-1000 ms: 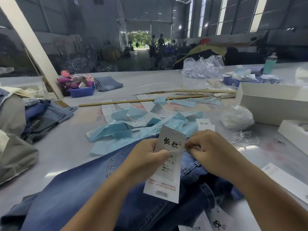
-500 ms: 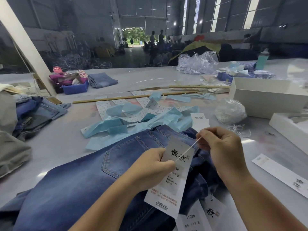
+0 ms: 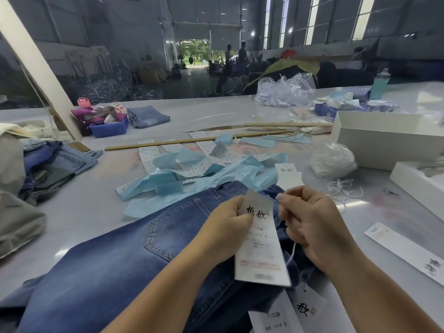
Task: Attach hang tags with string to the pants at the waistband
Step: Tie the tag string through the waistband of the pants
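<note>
The left hand (image 3: 225,233) pinches the tag (image 3: 260,239), held upright, long axis toward the person, over the jeans (image 3: 115,267). Just right of the tag, the right hand (image 3: 312,227) pinches the string (image 3: 291,254); the waistband looks to lie directly beneath both hands.

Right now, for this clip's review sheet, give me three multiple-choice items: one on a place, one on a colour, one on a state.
1. The hang tag is held over:
A. the white box
B. the jeans
C. the blue bin

2. The loose paper beyond the jeans is:
A. light blue
B. red
C. black

3. The left hand:
A. lies flat
B. grips the hang tag
C. holds scissors

Answers: 1 B, denim lies under the tag. 2 A, pale blue sheets. 3 B, its fingers curl on the tag's edge, while the right hand pinches the string.
</note>
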The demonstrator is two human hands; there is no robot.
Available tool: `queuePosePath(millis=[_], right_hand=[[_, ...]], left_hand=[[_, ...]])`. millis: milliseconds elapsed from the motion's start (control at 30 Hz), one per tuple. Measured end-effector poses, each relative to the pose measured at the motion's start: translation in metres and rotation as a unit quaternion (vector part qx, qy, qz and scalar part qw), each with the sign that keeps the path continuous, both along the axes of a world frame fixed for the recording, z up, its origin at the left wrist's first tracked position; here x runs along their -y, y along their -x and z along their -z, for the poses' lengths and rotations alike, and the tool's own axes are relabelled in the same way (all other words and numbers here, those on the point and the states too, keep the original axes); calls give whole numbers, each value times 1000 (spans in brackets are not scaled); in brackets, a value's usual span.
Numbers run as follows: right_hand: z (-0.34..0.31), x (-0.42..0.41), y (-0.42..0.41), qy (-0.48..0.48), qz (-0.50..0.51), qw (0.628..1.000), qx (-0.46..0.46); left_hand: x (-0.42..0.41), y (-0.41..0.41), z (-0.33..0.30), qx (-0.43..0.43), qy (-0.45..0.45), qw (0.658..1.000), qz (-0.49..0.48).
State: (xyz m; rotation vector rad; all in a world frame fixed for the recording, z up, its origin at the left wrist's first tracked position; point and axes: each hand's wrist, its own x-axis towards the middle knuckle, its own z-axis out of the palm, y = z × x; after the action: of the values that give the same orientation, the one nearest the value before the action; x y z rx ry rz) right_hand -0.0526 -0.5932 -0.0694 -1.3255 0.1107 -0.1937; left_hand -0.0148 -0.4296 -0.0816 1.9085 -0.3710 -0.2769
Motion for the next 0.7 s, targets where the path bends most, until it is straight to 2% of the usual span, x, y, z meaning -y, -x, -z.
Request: queuePosePath(millis=[100,233,433,600,700], right_hand=[[4,0,0,105,13,994,-20],[7,9,1,190,35,981,3],[7,17,7,188,48,981,8],[11,16,9,181,79,980,26],[16,13,12,192,91,977,33]], left_hand=[[10,0,-4,-6,25,1000,0],[17,0,-8,16,-15,1000,-2],[28,-1,-3,98,-101,990,-4],[22,2,-1,46,-67,996,25],[20,3,0,43,-65,996,41]])
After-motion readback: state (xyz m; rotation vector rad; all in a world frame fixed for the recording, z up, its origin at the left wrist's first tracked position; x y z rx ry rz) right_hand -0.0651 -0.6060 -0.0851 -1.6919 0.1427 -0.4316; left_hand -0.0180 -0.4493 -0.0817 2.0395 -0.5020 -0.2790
